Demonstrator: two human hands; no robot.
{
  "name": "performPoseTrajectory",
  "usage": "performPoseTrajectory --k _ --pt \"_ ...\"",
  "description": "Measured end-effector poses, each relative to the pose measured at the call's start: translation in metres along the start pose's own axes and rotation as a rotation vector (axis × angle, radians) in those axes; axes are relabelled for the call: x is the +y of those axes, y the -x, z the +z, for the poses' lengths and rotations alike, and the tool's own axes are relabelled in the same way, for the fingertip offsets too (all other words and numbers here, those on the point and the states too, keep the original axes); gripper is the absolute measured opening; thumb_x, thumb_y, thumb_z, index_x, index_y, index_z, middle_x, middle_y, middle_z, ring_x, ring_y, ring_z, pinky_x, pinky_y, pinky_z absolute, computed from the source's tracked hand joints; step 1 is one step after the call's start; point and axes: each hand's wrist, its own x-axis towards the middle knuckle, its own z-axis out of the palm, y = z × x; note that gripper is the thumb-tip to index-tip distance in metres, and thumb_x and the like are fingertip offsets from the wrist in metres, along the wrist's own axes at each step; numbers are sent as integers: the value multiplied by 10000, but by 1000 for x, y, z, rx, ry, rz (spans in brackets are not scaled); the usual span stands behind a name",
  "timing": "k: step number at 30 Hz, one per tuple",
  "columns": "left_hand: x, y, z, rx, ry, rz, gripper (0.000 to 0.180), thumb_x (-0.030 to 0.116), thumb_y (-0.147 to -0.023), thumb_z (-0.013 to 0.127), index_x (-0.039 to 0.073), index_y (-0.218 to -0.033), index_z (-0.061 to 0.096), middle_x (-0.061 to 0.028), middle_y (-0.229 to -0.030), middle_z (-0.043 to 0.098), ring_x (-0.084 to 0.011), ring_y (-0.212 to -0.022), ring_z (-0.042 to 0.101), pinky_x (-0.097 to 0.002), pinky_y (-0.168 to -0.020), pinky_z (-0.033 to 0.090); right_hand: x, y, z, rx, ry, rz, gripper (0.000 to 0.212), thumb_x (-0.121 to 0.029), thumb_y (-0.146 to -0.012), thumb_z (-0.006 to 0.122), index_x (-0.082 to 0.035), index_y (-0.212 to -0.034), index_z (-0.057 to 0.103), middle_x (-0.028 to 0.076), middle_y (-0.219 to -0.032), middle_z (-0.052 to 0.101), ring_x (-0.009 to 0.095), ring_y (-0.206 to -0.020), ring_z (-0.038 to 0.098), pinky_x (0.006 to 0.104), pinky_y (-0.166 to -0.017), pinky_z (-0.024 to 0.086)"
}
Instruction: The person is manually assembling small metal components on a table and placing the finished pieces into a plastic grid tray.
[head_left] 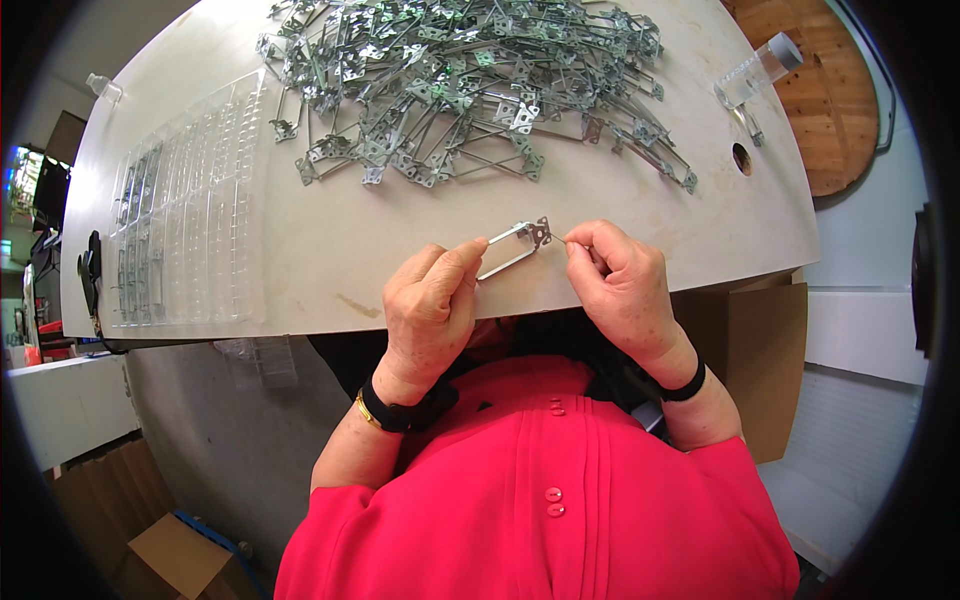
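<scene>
My left hand (432, 295) pinches one end of a metal bracket (512, 252), a narrow looped frame of bright rods with a flat, holed plate at its far end. The bracket is held just over the near edge of the table. Close to the holed plate, my right hand (622, 285) is closed in a pinch on a thin wire-like piece (557, 238) that points at the plate. Whether its tip touches the plate I cannot tell. Beyond both hands lies a big heap of similar metal brackets (430, 90).
On the left of the white table (330, 255) lies a clear plastic tray (215, 200) with metal parts in its left rows. A clear bottle with a grey cap (760, 72) is at the far right, near a round hole (741, 158). A cardboard box (765, 370) stands below the right edge.
</scene>
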Motion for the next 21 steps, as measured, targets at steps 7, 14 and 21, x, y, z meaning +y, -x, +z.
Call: performPoseTrajectory --k 7,14,21 --pt "0 0 -1 -11 -9 -4 219 -54 -904 768 37 -1102 784 -96 -735 591 -262 -638 594 -382 -589 471 1 0 1 4 -11 -2 35 -1 -950 699 -32 -958 685 129 -674 647 221 -532 617 355 -535 479" --pt "0 0 0 -6 -5 0 220 -54 -904 768 38 -1103 782 -94 -743 606 -261 -643 602 -381 -593 477 0 1 1 -6 -13 2 30 -3 -954 697 -30 -960 684 128 -673 647 224 -536 627 349 -539 487" --pt "1 0 0 -3 -3 -2 220 -51 -906 770 40 -1105 783 -88 -751 618 -258 -651 608 -378 -600 482 1 -1 2 -7 -10 14 24 -8 -957 697 -29 -965 687 138 -682 657 234 -544 642 351 -539 491"
